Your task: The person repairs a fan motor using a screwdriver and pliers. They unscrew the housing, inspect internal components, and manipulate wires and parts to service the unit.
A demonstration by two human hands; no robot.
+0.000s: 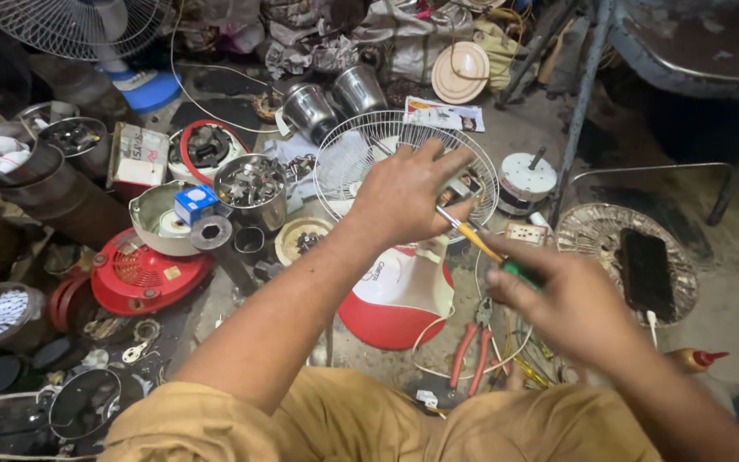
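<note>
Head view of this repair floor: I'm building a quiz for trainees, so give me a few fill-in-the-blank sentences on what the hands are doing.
1. The right hand grips a screwdriver by its ____ handle.
2. The left hand holds a small part above a white wire fan ____.
3. On the floor under the right hand lie pliers with ____ handles.

Missing words: green; guard; red
</note>
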